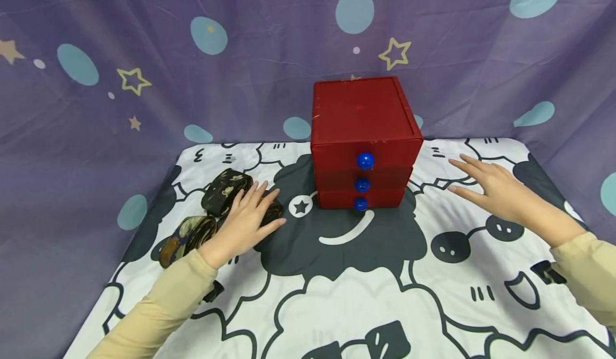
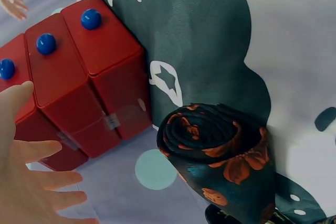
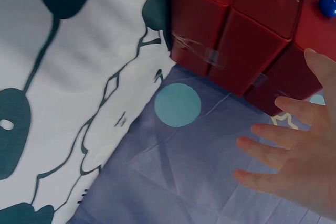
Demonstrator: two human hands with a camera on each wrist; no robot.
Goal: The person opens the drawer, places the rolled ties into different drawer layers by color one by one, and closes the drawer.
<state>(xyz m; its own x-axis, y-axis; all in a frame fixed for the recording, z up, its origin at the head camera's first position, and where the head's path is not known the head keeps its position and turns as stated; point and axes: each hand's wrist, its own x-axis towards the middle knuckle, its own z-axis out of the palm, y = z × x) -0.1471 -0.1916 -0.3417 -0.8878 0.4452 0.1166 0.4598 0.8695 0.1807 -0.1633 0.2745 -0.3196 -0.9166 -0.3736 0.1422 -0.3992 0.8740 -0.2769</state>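
Note:
A red three-drawer box [image 1: 366,110] with round blue knobs stands at the back of the table, its drawers pushed in. My left hand [image 1: 245,222] hovers with fingers spread over or beside several rolled floral cloths, touching none that I can make out. One is a dark roll [image 1: 226,190] behind the hand, another a green and brown roll [image 1: 185,238] to its left. A third, dark teal with orange flowers [image 2: 220,161], is partly hidden by the hand in the head view. My right hand [image 1: 500,190] is held in the air right of the box, fingers extended, holding nothing.
A white and dark grey cartoon-print cloth [image 1: 337,305] covers the table. Behind it hangs a purple curtain [image 1: 269,81] with stars and blue spots, close to the box's back. The box's side drawer seams [image 3: 212,56] carry clear tape.

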